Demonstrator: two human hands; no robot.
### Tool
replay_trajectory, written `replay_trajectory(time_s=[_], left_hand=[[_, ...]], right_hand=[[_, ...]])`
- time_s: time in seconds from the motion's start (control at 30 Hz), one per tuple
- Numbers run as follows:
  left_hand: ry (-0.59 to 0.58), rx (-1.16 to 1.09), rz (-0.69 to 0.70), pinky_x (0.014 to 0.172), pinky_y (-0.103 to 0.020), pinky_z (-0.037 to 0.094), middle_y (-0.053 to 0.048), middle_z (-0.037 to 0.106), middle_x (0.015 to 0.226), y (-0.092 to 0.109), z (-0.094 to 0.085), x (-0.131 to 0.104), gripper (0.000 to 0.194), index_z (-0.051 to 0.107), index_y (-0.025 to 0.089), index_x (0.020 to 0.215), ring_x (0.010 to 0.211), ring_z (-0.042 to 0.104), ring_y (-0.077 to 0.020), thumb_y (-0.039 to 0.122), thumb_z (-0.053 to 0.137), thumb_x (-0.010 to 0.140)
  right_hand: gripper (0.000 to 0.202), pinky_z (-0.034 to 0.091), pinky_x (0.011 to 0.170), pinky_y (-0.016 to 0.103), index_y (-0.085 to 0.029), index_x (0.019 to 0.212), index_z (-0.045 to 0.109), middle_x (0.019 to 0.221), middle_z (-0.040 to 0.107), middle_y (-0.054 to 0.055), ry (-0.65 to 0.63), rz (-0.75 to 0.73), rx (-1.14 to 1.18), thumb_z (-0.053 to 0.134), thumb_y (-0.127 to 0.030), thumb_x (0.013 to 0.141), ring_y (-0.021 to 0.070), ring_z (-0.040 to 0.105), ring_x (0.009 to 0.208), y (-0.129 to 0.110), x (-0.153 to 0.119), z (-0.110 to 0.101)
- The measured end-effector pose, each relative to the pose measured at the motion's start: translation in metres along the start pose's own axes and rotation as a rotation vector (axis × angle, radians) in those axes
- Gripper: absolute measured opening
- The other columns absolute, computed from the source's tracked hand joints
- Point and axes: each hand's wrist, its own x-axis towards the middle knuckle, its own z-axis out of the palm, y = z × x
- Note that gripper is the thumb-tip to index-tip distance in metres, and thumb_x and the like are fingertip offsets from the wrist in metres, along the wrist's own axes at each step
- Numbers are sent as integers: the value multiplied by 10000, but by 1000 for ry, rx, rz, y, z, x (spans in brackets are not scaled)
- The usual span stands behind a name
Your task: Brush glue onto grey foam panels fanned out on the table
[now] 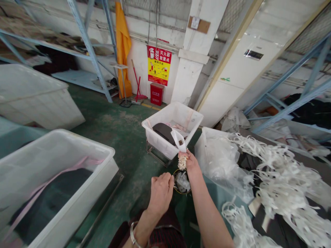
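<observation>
Two bare hands in my head view, both out in front of the body over the green floor. Right hand: fingers closed round a small pale bundle, cream and frilled at its lower end, with a pinkish part at the grip. A white looped piece rises just above, overlapping the near corner of the white tub; I can't tell whether it belongs to the bundle. Left hand: curled nearly shut, thumb drawn in against the forefinger, lower and nearer the body, apart from the bundle. Whether it pinches anything thin, I can't make out.

Below and between the hands, a round bin with a yellowish rim, crumpled plastic inside. White tub ahead holds a dark piece and some pink material.

Progress, as I judge it: one bundle gathered and in the grip, not yet put down. I can't tell whether it is finished. To my right, a large heap of white strips lies loose and tangled beside a clear plastic bag; if those count, I'd reckon most of the work is left
</observation>
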Motion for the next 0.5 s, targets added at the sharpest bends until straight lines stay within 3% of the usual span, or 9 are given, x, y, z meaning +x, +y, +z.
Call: replay_trajectory(time_s=[0.1, 0.17, 0.23, 0.3, 0.4, 0.5], left_hand=[[-47, 28, -6, 759, -323, 348, -15, 589, 666, -2, 12, 0, 330, 532, 188, 702, 683, 569, -146, 267, 316, 939], [-71, -24, -19, 799, -326, 370, -40, 639, 840, -4, 24, -2, 182, 578, 185, 882, 815, 599, -160, 202, 397, 890], [-64, -109, -27, 855, -336, 388, -75, 600, 1135, -7, 35, -3, 372, 496, 196, 1177, 1029, 569, -175, 119, 456, 815], [-37, -179, -38, 909, -362, 391, -91, 544, 1258, -9, 42, -2, 499, 414, 202, 1293, 1130, 528, -183, 95, 438, 807], [-58, -336, -52, 892, -358, 427, -72, 649, 1075, -4, 40, 1, 303, 583, 197, 1104, 993, 601, -177, 201, 368, 891], [-39, -606, -129, 774, -287, 479, -38, 676, 918, 13, 24, 1, 256, 637, 203, 954, 816, 625, -148, 345, 433, 891]], right_hand=[[251, 213, 353, 118, -200, 644, 368, 451, 201, -128, -11, 33, 33, 487, -160, 861, 38, 174, 357, -7, -17, -1], [213, 203, 350, 105, -186, 664, 398, 465, 218, -127, -28, 74, 80, 458, -141, 864, 31, 172, 361, -12, -28, -2], [186, 199, 349, 92, -173, 685, 424, 476, 229, -128, -58, 118, 158, 442, -141, 867, 27, 174, 364, -17, -39, -2], [162, 202, 350, 82, -164, 706, 444, 493, 261, -123, -82, 132, 223, 441, -156, 869, 21, 182, 366, -21, -48, -3], [151, 206, 350, 74, -159, 723, 460, 515, 318, -111, -59, 123, 288, 451, -181, 872, 12, 192, 365, -22, -59, -5], [212, 207, 340, 69, -176, 678, 429, 476, 276, -120, 20, 144, 400, 453, -197, 888, 11, 182, 350, -20, -67, -8]])
